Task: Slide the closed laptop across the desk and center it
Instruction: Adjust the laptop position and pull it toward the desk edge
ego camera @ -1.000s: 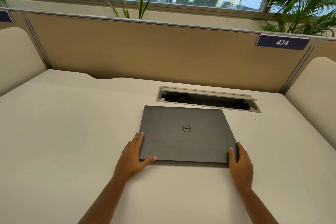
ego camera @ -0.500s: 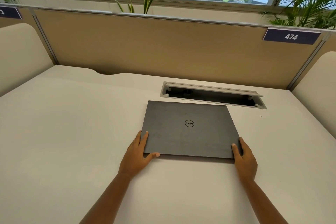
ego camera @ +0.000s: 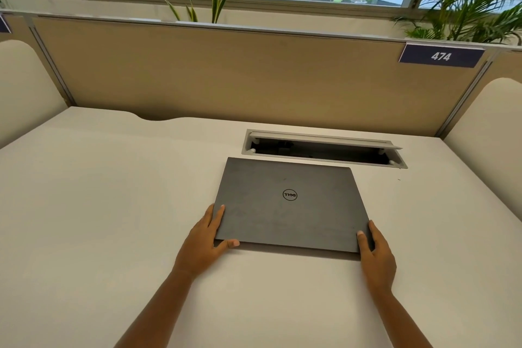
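Note:
A closed dark grey laptop (ego camera: 291,203) with a round logo on its lid lies flat on the white desk (ego camera: 99,206), a little right of the desk's middle. My left hand (ego camera: 204,243) grips its near left corner, fingers along the left edge and thumb on the front edge. At the near right corner my right hand (ego camera: 375,254) holds the laptop, with the thumb on the lid and the fingers wrapped around the side.
An open cable tray slot (ego camera: 324,150) lies just behind the laptop. A tan partition (ego camera: 226,73) with a "474" label (ego camera: 440,56) closes the back; cream side panels stand left and right. Plants and windows are beyond.
The laptop and both hands have hardly shifted on the desk; its back edge sits close to the cable slot. The view has tilted slightly.

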`<state>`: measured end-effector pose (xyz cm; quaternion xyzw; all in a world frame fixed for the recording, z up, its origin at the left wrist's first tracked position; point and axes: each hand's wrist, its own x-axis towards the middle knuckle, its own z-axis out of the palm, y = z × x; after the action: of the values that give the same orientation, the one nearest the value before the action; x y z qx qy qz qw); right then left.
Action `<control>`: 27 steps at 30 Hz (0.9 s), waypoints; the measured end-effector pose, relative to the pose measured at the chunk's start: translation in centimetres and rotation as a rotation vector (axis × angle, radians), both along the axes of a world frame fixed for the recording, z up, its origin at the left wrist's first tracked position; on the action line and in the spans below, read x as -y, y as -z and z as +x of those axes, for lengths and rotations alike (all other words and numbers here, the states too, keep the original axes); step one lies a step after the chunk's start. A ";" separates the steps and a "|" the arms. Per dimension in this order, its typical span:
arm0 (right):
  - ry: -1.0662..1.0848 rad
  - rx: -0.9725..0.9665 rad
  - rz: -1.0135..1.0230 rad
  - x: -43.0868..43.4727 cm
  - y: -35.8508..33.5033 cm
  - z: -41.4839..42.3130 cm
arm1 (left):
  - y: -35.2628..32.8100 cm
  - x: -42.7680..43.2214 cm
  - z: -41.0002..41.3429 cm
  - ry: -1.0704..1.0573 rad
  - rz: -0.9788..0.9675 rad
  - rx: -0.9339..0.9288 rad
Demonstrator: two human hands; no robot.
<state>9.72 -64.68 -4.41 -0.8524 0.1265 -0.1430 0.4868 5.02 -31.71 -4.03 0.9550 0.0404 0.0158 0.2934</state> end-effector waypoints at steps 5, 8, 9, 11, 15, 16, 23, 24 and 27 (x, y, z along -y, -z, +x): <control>0.025 0.011 -0.021 -0.5 0.4 -0.4 | -0.3 -0.8 0.8 0.021 0.032 -0.043; 0.031 0.018 -0.018 -0.5 0.5 -0.3 | 0.0 -1.0 1.1 0.015 0.032 -0.034; 0.043 0.015 0.000 -0.5 0.5 -0.2 | 0.0 -1.0 1.1 0.013 0.028 -0.031; 0.084 0.035 0.099 -0.3 0.4 -0.1 | -0.1 -0.9 1.0 0.007 0.010 -0.024; 0.195 0.141 0.401 0.0 0.0 -0.4 | -0.3 -0.8 0.7 -0.008 -0.035 -0.002; 0.213 0.153 0.439 0.1 -0.1 -0.6 | -0.2 -0.8 0.7 -0.013 -0.043 0.004; 0.178 0.110 0.306 -0.1 0.5 -3.0 | 0.8 -0.8 1.1 -0.289 -0.053 0.113; 0.171 0.107 0.278 -0.2 0.5 -3.1 | 0.9 -0.7 1.1 -0.316 -0.032 0.109; 0.154 0.109 0.215 -0.3 0.3 -3.2 | 1.1 -0.3 1.0 -0.313 -0.021 0.107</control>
<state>6.56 -64.42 -4.67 -0.7741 0.1797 -0.2116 0.5690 6.05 -31.38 -5.13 0.9318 0.1732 0.1115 0.2990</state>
